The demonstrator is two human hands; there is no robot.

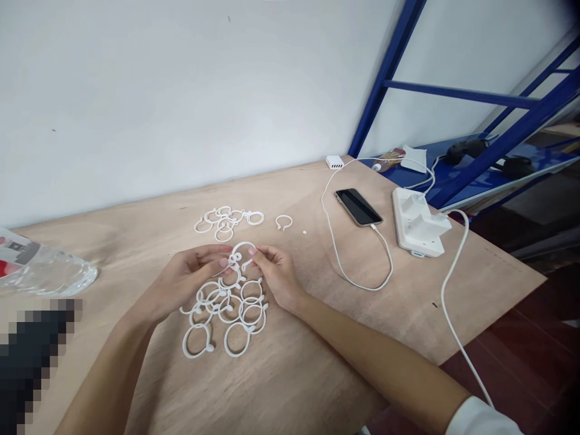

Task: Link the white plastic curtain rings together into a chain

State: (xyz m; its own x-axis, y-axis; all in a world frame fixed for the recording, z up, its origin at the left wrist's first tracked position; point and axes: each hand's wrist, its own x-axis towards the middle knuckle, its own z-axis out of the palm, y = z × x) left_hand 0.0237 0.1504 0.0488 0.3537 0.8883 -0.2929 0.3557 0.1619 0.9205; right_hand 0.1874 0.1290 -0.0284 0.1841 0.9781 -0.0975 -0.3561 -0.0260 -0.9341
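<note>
A white plastic curtain ring (245, 244), with a gap in its loop, is held up between my two hands. My left hand (193, 266) pinches at its left side, where a small round eyelet (237, 257) shows; whether this belongs to the ring or is a separate piece I cannot tell. On the other side, the thumb and fingers of my right hand (276, 269) are closed on the ring. Below the hands lies a loose pile of white curtain rings (237, 339), several overlapping. Farther back is a smaller cluster of rings (224, 230), with one open ring (284, 217) apart to its right.
At the left a clear plastic bottle (58, 270) lies on its side on the wooden table (317, 362). To the right are a phone (359, 206) on a white cable (333, 241), a power strip (414, 223) and a small white charger (335, 162). Blue metal framing (385, 78) rises beyond.
</note>
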